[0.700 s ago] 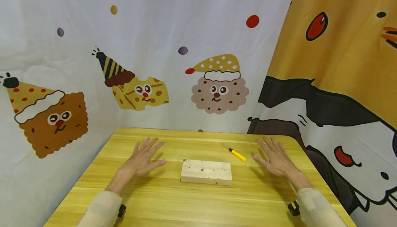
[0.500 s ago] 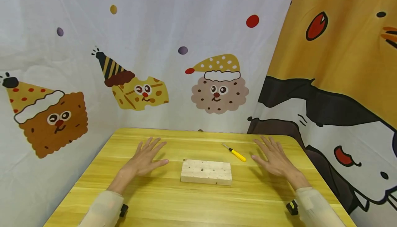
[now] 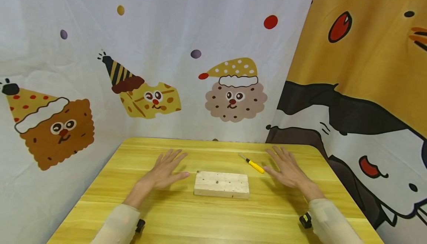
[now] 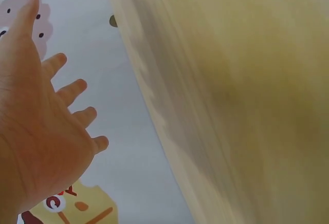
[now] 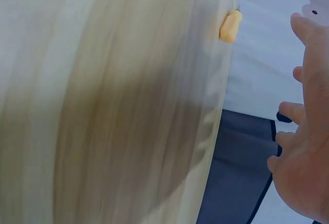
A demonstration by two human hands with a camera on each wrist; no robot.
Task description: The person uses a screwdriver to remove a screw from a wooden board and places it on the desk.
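Wooden block [image 3: 221, 184], pale and lying flat around the middle of the table [image 3: 213, 223], with small dark spots or holes dotted over its top. Just past it and a bit to the right is a screwdriver [image 3: 255, 166], yellow handle, black collar, shaft aimed away and leftward.

Hands are on either side of all that. Left hand [image 3: 164, 173] is wide open, fingers spread and thumb out toward the block's left end, near but not touching, holding nothing. Right hand [image 3: 286, 172] is the same deal, fingers fanned, nothing in it, thumb near the screwdriver handle but apart from it. Both look raised off the tabletop, judging by the shadows in the wrist views.

Cream sleeves [image 3: 116, 224], a little black gadget [image 3: 140, 225] at each wrist. Behind everything hangs a white cartoon-print cloth [image 3: 160, 25], with an orange one [image 3: 310, 51] over on the right.
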